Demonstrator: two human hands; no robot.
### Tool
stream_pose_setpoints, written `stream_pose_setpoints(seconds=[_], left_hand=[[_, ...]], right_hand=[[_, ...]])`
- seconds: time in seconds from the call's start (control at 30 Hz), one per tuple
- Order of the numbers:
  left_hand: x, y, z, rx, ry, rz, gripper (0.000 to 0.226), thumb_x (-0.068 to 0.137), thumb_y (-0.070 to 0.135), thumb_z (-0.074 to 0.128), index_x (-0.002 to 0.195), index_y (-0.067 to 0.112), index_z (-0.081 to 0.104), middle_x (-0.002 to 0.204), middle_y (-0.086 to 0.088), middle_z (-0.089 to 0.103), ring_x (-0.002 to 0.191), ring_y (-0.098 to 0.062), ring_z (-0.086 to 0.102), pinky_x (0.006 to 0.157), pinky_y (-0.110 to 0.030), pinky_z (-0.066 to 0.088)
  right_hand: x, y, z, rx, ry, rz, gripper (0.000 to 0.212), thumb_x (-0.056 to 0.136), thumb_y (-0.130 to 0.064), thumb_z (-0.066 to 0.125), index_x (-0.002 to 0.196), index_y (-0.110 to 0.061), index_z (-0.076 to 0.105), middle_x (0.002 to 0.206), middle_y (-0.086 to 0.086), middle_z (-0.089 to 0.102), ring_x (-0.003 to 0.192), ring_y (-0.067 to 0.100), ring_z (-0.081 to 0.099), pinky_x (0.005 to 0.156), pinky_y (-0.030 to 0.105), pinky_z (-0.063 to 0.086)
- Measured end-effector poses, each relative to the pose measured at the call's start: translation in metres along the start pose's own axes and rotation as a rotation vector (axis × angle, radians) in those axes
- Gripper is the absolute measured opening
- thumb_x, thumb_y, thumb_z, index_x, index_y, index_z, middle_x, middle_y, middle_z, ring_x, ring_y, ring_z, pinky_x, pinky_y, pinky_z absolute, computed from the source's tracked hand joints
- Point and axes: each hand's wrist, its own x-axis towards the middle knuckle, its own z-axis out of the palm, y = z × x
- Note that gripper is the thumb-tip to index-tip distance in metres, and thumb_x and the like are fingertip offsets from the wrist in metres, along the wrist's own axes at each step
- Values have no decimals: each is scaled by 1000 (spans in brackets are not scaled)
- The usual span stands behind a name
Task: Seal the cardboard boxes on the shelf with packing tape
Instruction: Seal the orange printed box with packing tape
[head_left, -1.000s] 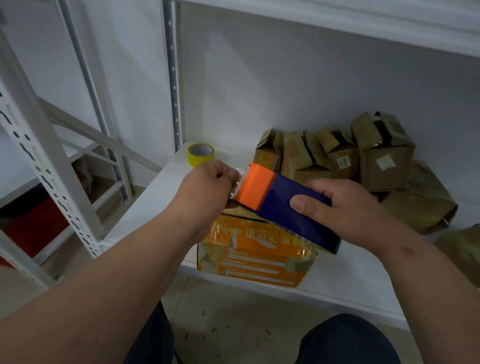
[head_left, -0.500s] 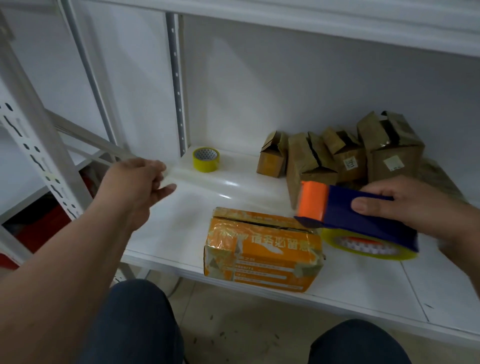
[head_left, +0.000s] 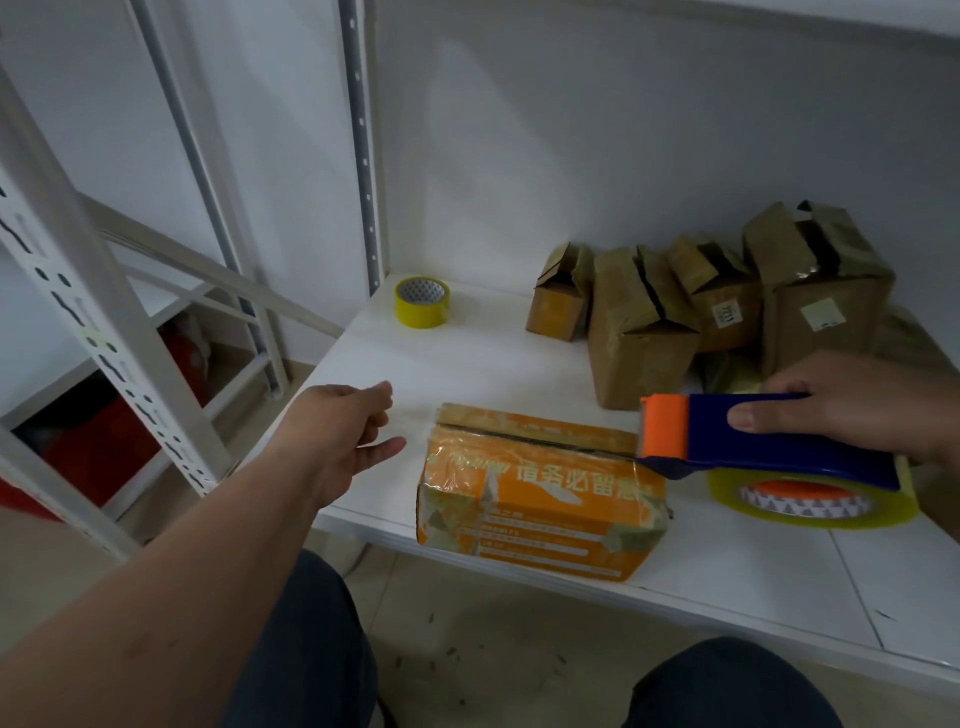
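Now that the clear tape strip spans the orange cardboard box at the white shelf's front edge, left hand pinches its end, right hand clamps the blue-and-orange tape dispenser, ready to press down

Printed in large white Chinese characters on the orange box: "请务必留意"; smaller lines below too blurred to read.
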Motion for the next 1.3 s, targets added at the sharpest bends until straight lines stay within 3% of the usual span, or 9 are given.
stream_pose_setpoints(seconds=[0.17,0.37,0.67,0.77,0.87,1.0,1.13,1.2,1.3], left_hand=[[6,-6,1,13,-16,-20,11,88,3,68,83,2,58,74,-9,49,60,-13,45,61,-34,59],[13,-17,5,100,33,-34,11,87,9,71,87,4,62,83,-10,54,68,-16,50,59,-32,56],[12,-48,13,214,-6,-127,18,88,20,72,84,4,64,82,-11,58,69,-17,47,55,-29,48],[9,-53,15,228,-56,-138,24,91,27,67,104,7,69,84,-8,60,69,-16,45,57,-29,48],[7,-57,13,343,-67,-97,45,96,41,57,138,25,51,103,-4,63,84,-16,50,62,-28,47],[8,-75,14,658,-125,94,39,103,41,37,141,31,43,134,0,52,103,-17,51,73,-33,47],[4,-76,12,609,-187,150,45,101,53,26,137,33,44,121,-2,61,109,-23,58,90,-41,49],[4,-69,10,683,-244,130,39,102,52,26,129,36,50,113,-1,63,103,-21,58,83,-37,50],[5,-61,8,357,-312,-178,29,103,38,40,113,29,66,89,-3,61,74,-16,47,64,-26,38]], right_hand=[[12,-7,3,-78,10,71,61,62,-67,54,76,-11,72,63,3,72,54,16,69,51,21,43],[28,-9,5,-186,-14,137,52,80,-60,59,76,-9,71,63,4,71,49,11,63,47,18,40],[50,-15,16,-302,-103,198,52,80,-63,60,78,-12,69,67,1,66,57,11,62,55,21,43],[52,-15,17,-323,-109,203,50,81,-63,60,78,-13,67,68,1,64,59,12,60,55,22,41],[54,-13,18,-311,-117,213,50,82,-62,59,84,-13,67,75,2,66,63,13,62,57,22,42],[54,-10,18,-266,-116,215,50,82,-60,60,87,-11,69,79,5,69,67,15,63,60,23,44],[54,-9,18,-232,-101,217,46,81,-59,63,83,-13,68,74,3,69,66,16,65,57,24,44],[53,-8,19,-223,-93,214,45,81,-58,64,82,-13,67,74,3,69,66,16,66,59,25,46],[50,-6,19,-215,-79,209,44,81,-57,64,80,-13,65,74,4,67,67,17,64,61,26,45]])
